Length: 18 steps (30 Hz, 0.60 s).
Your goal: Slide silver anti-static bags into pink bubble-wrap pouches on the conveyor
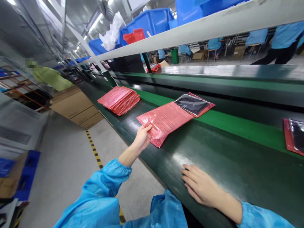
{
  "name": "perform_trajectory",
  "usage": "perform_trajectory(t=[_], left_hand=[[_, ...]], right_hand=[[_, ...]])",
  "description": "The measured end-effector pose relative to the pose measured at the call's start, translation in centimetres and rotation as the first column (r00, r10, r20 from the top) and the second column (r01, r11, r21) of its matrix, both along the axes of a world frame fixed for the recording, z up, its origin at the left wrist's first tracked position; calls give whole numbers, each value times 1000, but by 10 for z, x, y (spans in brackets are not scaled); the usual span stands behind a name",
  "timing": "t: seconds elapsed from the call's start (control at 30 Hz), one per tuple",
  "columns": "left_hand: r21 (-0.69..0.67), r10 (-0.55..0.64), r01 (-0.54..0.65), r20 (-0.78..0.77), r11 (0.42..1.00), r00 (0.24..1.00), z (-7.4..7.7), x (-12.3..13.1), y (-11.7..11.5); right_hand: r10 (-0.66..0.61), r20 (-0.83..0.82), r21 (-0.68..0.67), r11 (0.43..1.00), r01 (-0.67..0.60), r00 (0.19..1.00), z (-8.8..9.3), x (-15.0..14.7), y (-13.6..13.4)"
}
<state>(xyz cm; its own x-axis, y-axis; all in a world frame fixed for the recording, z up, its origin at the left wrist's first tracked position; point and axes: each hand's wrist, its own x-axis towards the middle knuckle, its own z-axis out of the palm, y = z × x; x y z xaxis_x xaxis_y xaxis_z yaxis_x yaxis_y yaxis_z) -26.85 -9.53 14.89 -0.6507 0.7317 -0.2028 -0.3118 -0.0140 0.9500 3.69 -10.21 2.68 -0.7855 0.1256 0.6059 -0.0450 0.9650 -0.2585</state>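
Note:
My left hand (143, 136) grips the near end of a red bubble-wrap bag (167, 118), thumb on top, and holds it over the dark green bench. The bag's far corner overlaps a black flat item in clear plastic (193, 104), which lies on another red bag (206, 110) on the bright green strip. My right hand (201, 185) rests flat on the bench surface with its fingers stretched out and nothing in it. Beyond my left hand sits a stack of red bubble-wrap bags (120, 98).
At the right edge, another black packaged item (298, 133) lies on a red bag. A shelf (201, 30) with blue bins (152, 20) and a red bin (134, 36) runs above the bench. Cardboard boxes (74, 107) stand left of the bench, near a person in yellow-green (51, 77).

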Motion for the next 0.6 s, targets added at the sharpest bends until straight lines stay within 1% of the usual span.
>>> perform_trajectory(t=[0.03,0.1,0.2,0.3,0.37,0.43,0.5,0.57,0.6], left_hand=[[-4,50,-50,20,999,999,-6,-3,6],[-47,112,-110,38,993,993,-20,-8,15],[-132,139,-134,25,982,990,-41,-13,18],[-221,127,-126,-10,967,992,-56,-20,10],[-269,114,-123,-50,955,992,-61,-26,0],[-299,123,-148,-98,943,988,-62,-33,-13],[-273,161,-208,-185,939,970,-63,-36,-26],[-136,209,-266,-332,954,920,-64,-30,-35],[-49,223,-266,-410,963,884,-65,-22,-37]], right_hand=[[-39,28,-13,999,39,999,-8,6,5],[-122,61,-38,992,124,991,-19,17,17],[-240,55,-87,966,244,969,-28,29,35],[-324,20,-143,935,324,946,-31,35,51],[-363,9,-180,916,359,932,-31,37,59],[-390,10,-215,899,382,921,-32,40,65],[-410,15,-241,884,401,912,-33,41,71],[-434,18,-253,870,424,901,-35,41,81],[-448,19,-255,862,438,894,-35,40,89]])
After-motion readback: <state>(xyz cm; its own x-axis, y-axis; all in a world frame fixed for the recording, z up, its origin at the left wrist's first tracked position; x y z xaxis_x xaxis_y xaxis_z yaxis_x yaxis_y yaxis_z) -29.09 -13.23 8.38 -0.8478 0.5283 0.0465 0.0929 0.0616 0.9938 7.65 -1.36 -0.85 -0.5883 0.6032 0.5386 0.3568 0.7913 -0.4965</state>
